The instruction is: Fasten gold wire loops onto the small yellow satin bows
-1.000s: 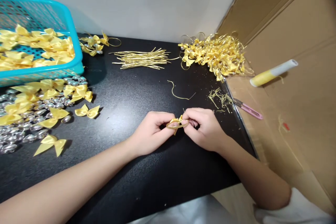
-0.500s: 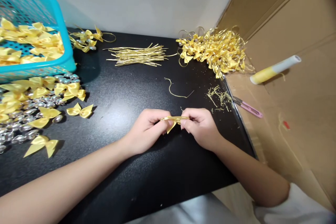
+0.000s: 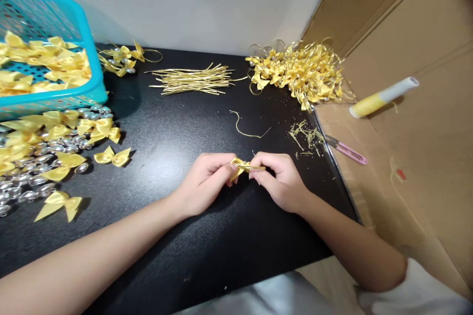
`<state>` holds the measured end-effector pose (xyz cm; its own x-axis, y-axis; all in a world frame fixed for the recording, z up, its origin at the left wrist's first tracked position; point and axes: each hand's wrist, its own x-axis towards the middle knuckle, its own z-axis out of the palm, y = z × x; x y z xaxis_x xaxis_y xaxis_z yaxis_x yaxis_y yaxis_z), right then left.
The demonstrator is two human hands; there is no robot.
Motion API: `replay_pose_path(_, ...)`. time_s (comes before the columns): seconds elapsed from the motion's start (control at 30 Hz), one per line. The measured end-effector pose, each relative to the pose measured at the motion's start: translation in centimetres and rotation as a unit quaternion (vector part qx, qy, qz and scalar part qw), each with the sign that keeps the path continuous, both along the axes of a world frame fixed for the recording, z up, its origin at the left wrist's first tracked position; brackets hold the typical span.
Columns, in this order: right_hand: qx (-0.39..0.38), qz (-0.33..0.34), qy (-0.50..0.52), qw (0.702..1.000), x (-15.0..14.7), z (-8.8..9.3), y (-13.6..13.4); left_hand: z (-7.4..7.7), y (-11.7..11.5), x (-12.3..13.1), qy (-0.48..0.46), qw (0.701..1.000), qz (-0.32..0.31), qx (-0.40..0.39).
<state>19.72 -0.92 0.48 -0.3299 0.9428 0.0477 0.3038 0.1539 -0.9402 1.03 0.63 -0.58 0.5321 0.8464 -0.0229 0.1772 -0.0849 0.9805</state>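
Note:
Above the black table, my left hand (image 3: pixel 209 182) pinches a yellow ribbon bow (image 3: pixel 239 170) between thumb and fingers. My right hand (image 3: pixel 279 177) has its fingertips closed on a gold cord (image 3: pixel 254 167) that runs over from the bow. Parts of bow and cord are hidden behind the fingers. Beyond my hands lies one loose, curved gold cord (image 3: pixel 246 130). Further back is a bundle of straight gold cords (image 3: pixel 195 79). A heap of yellow bows with gold loops (image 3: pixel 310 74) lies at the back right corner.
At the left stands a turquoise basket (image 3: pixel 90 66) holding yellow bows. In front of it lie silver beads (image 3: pixel 39 170) and more bows (image 3: pixel 113 156). Cord scraps (image 3: pixel 305 135) and a pink cutter (image 3: pixel 347 150) lie at the right edge, near a yellow-and-white tube (image 3: pixel 384 98) on cardboard.
The bow and gold cord have turned between my fingers. The cord loop now sits more toward my right fingertips, and more of the bow shows at my left thumb.

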Motion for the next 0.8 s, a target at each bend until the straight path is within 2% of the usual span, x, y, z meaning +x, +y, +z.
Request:
replay_pose_path(0.13, 0.070, -0.070, 0.000, 0.995, 0.3, -0.1, 0.0, 0.1, 0.0, 0.0, 0.010, 1.000, 0.025, -0.004)
replay_pose_path(0.27, 0.109, -0.138, 0.010, 0.984, 0.6, 0.0, 0.1, 0.2, 0.0, 0.0, 0.025, 0.999, 0.026, 0.002)
replay_pose_path(0.37, 0.116, -0.104, 0.055, 0.986, 1.0, 0.1, 0.3, 0.2, 0.0, 0.1, 0.026, 0.999, 0.023, 0.004)
replay_pose_path(0.47, 0.086, -0.077, 0.112, 0.987, 1.7, 0.0, 0.8, 0.2, 0.0, 0.0, 0.013, 1.000, 0.025, 0.009)
replay_pose_path(0.6, 0.109, -0.224, 0.091, 0.964, 2.9, 0.3, 2.1, 0.1, 0.0, 0.0, 0.019, 0.999, 0.024, 0.020)
replay_pose_path(0.7, 0.137, -0.243, 0.024, 0.960, 3.6, 0.6, 2.8, 0.0, 0.1, 0.0, 0.030, 0.999, 0.022, 0.022)
replay_pose_path(0.8, 0.164, -0.277, 0.036, 0.946, 4.3, 1.0, 3.4, -0.1, 0.1, 0.0, 0.035, 0.999, 0.022, 0.022)
